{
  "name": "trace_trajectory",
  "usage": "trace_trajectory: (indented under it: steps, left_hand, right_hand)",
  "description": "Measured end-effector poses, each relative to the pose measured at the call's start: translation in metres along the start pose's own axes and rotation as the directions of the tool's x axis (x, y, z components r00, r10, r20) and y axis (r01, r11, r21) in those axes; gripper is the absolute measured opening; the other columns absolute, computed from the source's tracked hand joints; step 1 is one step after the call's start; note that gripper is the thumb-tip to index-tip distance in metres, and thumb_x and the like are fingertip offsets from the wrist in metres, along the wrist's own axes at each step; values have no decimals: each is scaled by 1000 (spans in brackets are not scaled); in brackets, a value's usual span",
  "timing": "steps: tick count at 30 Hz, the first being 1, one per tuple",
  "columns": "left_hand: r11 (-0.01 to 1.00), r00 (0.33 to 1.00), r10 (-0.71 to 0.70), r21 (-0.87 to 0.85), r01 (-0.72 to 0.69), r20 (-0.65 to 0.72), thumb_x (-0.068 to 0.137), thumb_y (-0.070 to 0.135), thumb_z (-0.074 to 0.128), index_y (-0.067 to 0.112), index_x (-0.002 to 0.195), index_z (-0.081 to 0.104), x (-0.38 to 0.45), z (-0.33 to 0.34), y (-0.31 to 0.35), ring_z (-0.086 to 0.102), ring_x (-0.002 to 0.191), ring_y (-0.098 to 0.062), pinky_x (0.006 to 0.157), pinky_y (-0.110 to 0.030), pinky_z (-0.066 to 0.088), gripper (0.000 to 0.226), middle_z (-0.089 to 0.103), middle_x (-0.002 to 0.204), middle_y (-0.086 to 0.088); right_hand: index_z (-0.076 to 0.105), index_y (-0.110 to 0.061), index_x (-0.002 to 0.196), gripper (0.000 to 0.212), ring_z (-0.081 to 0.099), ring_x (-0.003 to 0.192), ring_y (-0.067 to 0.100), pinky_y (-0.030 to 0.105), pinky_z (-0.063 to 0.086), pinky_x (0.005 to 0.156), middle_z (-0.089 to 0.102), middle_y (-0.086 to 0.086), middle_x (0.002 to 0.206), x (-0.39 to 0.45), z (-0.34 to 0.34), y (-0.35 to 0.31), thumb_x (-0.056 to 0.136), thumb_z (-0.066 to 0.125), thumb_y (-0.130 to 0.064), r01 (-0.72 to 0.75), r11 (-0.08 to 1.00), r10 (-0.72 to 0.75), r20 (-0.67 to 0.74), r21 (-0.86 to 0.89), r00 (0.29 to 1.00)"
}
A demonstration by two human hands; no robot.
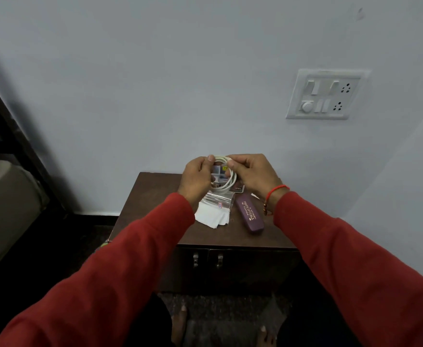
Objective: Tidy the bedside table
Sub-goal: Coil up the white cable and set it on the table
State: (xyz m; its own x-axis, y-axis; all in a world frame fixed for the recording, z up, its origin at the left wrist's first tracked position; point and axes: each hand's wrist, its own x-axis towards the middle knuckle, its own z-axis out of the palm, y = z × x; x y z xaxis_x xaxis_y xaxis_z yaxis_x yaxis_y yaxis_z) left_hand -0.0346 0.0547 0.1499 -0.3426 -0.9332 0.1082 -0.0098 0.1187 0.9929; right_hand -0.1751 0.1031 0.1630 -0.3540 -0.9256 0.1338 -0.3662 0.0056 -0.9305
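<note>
A white cable, wound into a loop, hangs above the back of the dark wooden bedside table. My left hand pinches the loop's upper left side and my right hand grips its upper right side. Below the loop lie a clear plastic pouch on white folded papers, and a maroon spectacle case to their right. Behind the cable a small printed box is partly hidden by my fingers.
The table stands against a pale wall, with two cabinet doors and metal handles at its front. A switch and socket panel sits on the wall at upper right. A bed with a dark frame is at the left. My bare feet rest on the floor.
</note>
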Motion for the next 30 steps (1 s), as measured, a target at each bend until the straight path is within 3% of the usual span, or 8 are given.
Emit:
trace_trajectory:
  steps: [3,7,9,12,16,19,25,30]
  left_hand:
    - [997,997,24,75,-29,72,102,13,58,9,112,74,20,-21,-13,66,65,-9,60,-27,56,19,72,76,3]
    - [994,984,-54,105,36,168,99,10,63,10,111,76,45,-43,-34,69,63,-14,57,-27,60,18,76,76,-2]
    - [990,984,-114,100,101,138,98,8,63,3,117,74,61,-52,-48,70,67,-20,55,-27,59,22,75,85,-13]
    - [978,980,-192,88,187,59,98,6,64,-4,119,71,89,-64,-73,69,70,-27,54,-29,62,24,71,89,-18]
    - [969,972,-228,86,233,-65,96,4,65,-6,117,71,128,-75,-111,69,76,-30,55,-33,63,24,72,95,-20]
    - [962,961,-233,106,250,-151,94,7,69,0,114,74,155,-84,-142,71,84,-28,59,-33,63,22,74,97,-16]
    - [946,927,-270,105,305,-260,91,8,73,7,107,78,186,-92,-189,76,92,-32,84,-49,63,17,78,98,-17]
    - [931,933,-225,221,291,-282,90,9,74,6,110,78,198,-89,-204,72,92,-17,93,-27,56,21,78,104,-12]
  right_hand:
    - [77,-22,99,15,76,84,24,47,61,80,77,11,88,18,4,16,92,66,-14,-49,998,50,-49,37,998]
    - [76,-18,101,15,75,82,23,47,61,80,77,15,89,45,25,38,91,67,-13,-94,994,95,0,53,996]
    - [72,-7,110,20,73,79,21,41,61,77,75,20,95,60,42,47,91,66,-8,-115,991,115,5,67,993]
    - [74,-12,111,22,65,65,1,22,55,70,75,3,87,87,69,58,89,68,-10,-37,993,34,-28,-111,999]
    - [72,-10,110,22,66,102,17,23,44,94,74,5,108,120,101,72,89,65,-12,92,941,-92,15,-325,996]
    - [69,-10,105,17,64,101,22,15,35,81,72,7,105,148,121,90,89,63,-11,118,902,-87,92,-416,992]
    - [71,-8,108,20,62,106,24,20,36,84,72,9,110,187,146,116,92,61,-14,169,814,-48,225,-556,973]
    - [73,-9,97,12,63,102,27,29,44,87,72,11,103,207,158,134,87,65,-9,143,785,-2,229,-603,973]
